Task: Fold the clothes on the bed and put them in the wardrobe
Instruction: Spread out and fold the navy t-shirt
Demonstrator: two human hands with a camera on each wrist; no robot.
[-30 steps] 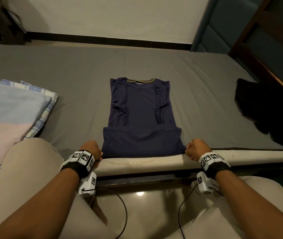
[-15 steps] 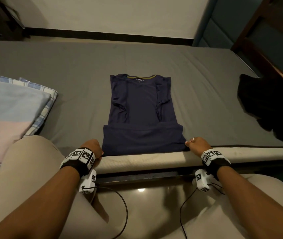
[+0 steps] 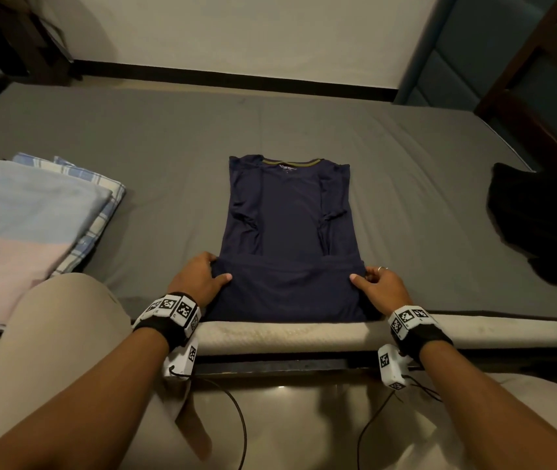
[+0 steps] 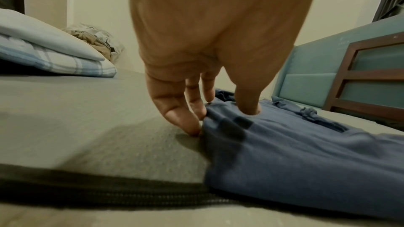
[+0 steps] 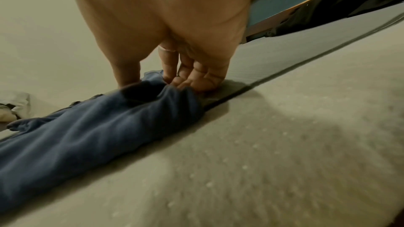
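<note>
Nearest you, the navy shirt (image 3: 287, 232) lies on the bed (image 3: 406, 184), its folded hem flush with the mattress edge. Your left hand (image 3: 199, 279) pinches the fold's left corner, thumb on top; your right hand (image 3: 377, 288) pinches the right corner (fingers seemingly tucked beneath, though blur hides them). Grey sheet lies bare beyond the collar. Folded linens (image 3: 33, 225) sit left, a dark garment (image 3: 541, 225) right.

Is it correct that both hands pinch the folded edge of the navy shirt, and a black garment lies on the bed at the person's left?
Not quite. The black garment lies at the person's right, as the head view shows. The rest holds: left hand and right hand pinch the navy shirt.
</note>
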